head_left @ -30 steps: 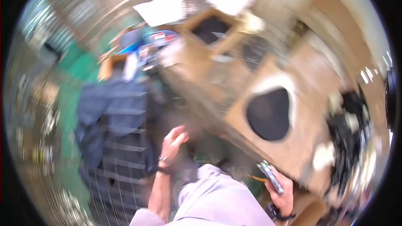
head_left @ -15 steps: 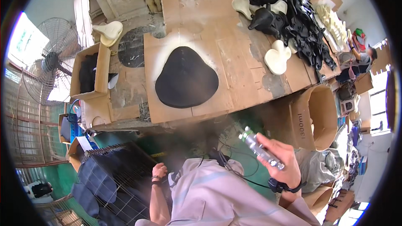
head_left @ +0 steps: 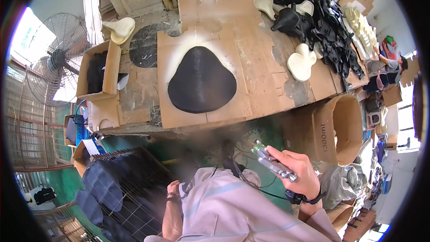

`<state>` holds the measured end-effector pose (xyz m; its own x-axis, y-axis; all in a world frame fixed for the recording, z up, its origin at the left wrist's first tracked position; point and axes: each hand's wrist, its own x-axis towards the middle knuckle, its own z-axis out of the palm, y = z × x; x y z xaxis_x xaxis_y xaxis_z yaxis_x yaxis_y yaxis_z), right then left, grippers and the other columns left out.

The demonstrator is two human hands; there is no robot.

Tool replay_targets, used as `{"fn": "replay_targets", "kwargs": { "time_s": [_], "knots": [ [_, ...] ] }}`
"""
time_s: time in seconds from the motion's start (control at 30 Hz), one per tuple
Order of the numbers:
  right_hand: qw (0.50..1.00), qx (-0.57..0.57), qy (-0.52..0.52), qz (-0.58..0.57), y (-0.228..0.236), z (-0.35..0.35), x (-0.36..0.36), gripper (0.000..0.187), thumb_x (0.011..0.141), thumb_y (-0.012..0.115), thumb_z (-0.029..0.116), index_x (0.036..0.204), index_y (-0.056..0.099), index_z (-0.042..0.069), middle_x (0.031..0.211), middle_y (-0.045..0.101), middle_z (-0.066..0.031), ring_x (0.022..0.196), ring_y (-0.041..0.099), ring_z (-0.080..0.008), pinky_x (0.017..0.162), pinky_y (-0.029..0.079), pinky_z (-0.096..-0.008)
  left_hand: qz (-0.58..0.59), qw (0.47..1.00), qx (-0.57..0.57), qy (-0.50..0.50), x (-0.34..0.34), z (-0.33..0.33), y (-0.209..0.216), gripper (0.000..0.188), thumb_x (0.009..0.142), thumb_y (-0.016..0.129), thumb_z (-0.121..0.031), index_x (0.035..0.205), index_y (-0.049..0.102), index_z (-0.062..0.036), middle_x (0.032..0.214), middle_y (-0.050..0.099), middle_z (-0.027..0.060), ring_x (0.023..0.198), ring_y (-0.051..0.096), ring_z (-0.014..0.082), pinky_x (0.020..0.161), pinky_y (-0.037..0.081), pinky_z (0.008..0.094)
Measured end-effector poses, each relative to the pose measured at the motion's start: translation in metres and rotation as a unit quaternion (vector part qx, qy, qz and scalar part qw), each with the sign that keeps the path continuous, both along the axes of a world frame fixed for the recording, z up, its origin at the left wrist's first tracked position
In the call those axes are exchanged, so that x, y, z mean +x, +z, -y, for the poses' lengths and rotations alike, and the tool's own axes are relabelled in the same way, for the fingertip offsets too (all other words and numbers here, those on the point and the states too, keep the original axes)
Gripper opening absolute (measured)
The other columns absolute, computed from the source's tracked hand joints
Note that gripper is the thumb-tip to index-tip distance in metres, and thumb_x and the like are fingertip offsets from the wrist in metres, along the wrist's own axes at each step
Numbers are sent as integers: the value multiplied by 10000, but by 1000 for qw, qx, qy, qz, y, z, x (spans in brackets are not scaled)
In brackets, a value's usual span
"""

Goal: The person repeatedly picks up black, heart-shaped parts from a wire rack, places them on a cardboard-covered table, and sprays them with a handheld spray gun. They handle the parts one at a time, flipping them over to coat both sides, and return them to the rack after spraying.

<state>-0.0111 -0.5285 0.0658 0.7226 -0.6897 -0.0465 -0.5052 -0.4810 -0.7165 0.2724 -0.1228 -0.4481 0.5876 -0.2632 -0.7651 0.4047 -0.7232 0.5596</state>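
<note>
My right hand [head_left: 301, 172] is closed round a metal spray gun [head_left: 274, 162] with a green ring near its nozzle. The gun is held in front of the table edge, its nozzle tilted up and left toward the table. A black, rounded-triangular saddle-shaped sheet [head_left: 202, 80] lies flat on cardboard [head_left: 244, 96]; whether it is one piece or a stack I cannot tell. A faint lighter streak runs down its middle, and pale overspray rings its upper edge. Loosely curled, my left hand [head_left: 173, 188] hangs beside my shirt, apart from the table, with nothing visible in it.
Cream saddle bases [head_left: 301, 62] and a heap of black saddle covers [head_left: 329, 31] cover the table's right side. An open carton [head_left: 112, 74] stands at left, near a fan [head_left: 58, 60]. Below are a wire rack [head_left: 130, 188] and a big cardboard drum [head_left: 322, 130]. Another person [head_left: 394, 69] works far right.
The spray gun and my right hand have moved slightly left and down, the gun tilting flatter. My left hand has dropped a little. A lighter streak on the black sheet shows more clearly.
</note>
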Motion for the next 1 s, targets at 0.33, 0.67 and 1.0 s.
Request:
{"fn": "replay_targets", "kwargs": {
  "time_s": [0.33,0.67,1.0],
  "knots": [
    [999,31,-8,6,-2,0,-7,688,654,609,-108,1330,589,15,940,681,-199,784,678,-353,716,528,-336,-95,992,-45,74,19,28,12,436,824,668,-88,1236,615,45,960,709,166,827,693,248,722,568,350],
    [996,-41,-24,79,-9,13,47,643,717,732,-93,1332,588,28,895,669,-167,731,648,-289,687,513,-305,-179,965,-144,130,41,33,-7,357,836,667,-46,1184,620,19,891,692,160,722,681,249,597,558,356],
    [995,-79,-59,-9,-1,18,29,790,596,607,-125,1369,554,27,935,656,-187,763,628,-375,708,520,-369,49,990,-51,-120,29,38,21,338,712,743,-176,1016,736,-27,987,732,129,939,706,240,815,565,328]
  ]
}}
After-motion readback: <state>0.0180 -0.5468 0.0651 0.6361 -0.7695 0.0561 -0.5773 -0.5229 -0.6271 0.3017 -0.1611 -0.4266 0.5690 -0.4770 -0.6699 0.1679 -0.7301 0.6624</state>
